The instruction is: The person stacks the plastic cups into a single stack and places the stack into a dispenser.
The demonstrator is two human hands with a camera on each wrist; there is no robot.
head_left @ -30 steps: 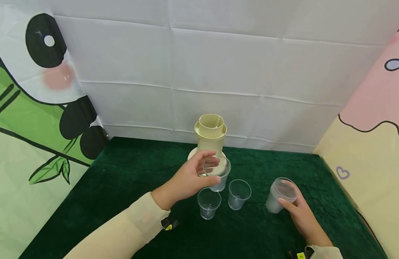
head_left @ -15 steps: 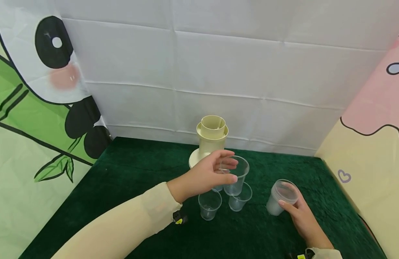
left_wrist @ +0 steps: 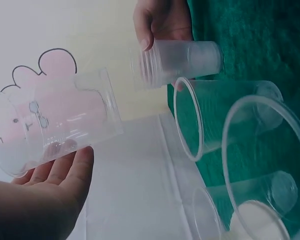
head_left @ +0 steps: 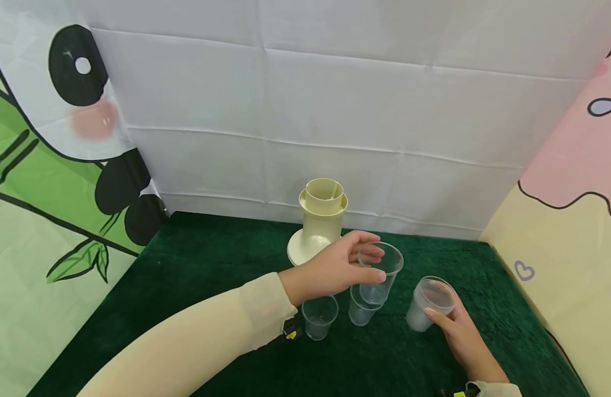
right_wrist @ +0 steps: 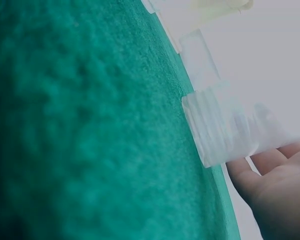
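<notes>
Okay, left hand (head_left: 335, 267): fingers half-curled round single cup (head_left: 375, 290)
Single cup: clear, tapered
Right hand (head_left: 462, 337): fingers curled round cup stack (head_left: 420, 310)
Cup stack: cloudy, ridged rims

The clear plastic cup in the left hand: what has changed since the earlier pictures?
The left hand carried the clear plastic cup rightward, toward the stack of nested translucent plastic cups. No grip visibly changed: the right hand still holds that stack. The cream two-tiered cylinder and two clear plastic cups standing on the green cloth stayed put.

left grip (left_wrist: 47, 197): clear cup (left_wrist: 72, 117) | right grip (left_wrist: 165, 21): stacked cups (left_wrist: 182, 61) | green cloth (left_wrist: 260, 35): three cups (left_wrist: 217, 107)
</notes>
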